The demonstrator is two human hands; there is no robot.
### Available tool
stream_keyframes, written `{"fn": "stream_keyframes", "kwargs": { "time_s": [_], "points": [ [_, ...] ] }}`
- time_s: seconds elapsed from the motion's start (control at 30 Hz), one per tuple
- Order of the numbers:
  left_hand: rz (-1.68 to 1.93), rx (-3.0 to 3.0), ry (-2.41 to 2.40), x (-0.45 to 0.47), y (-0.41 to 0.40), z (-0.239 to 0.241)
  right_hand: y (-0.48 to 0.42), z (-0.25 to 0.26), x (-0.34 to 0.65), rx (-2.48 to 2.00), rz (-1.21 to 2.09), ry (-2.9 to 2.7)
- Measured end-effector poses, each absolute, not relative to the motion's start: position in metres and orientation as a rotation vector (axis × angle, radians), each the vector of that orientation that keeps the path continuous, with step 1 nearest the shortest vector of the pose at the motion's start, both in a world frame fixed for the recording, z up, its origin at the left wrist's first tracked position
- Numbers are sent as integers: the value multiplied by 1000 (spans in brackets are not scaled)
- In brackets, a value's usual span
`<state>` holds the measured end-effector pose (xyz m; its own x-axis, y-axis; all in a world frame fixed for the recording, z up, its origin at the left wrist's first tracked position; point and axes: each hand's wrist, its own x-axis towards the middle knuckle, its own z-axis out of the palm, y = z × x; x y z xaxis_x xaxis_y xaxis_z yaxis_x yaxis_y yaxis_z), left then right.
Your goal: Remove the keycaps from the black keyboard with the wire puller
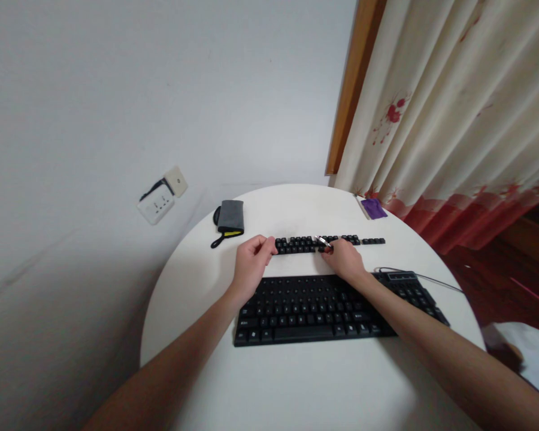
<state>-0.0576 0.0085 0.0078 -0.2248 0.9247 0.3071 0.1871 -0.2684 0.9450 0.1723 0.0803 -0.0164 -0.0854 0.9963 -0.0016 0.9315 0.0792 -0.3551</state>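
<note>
Several loose black keycaps [299, 244] stand in rows on the table, behind a black keyboard [296, 332]. The keyboard's upper rows look stripped of their caps, while its lower rows carry lettered keys. At the left end of the loose rows is my left hand [252, 262], thumb and fingers pinched together; whatever is between them is hidden. My right hand [345, 258] is closed around a small silvery metal tool [323, 240], whose tip points left over the loose keycaps. The tool's exact kind is too small to tell.
A grey cloth pouch [232, 215] with a black loop lies at the back left of the round white table [184, 335]. At the back right is a purple packet [374, 208]. A cable [435, 279] runs off the right edge. Wall and curtain [413, 120] stand behind.
</note>
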Motion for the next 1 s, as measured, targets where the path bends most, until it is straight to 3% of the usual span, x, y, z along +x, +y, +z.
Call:
{"fn": "stream_keyframes", "kwargs": {
  "time_s": [1.0],
  "points": [
    [1510,1458,1416,-57,7,11,79,-15,163,-1922,347,-2150]
  ]
}}
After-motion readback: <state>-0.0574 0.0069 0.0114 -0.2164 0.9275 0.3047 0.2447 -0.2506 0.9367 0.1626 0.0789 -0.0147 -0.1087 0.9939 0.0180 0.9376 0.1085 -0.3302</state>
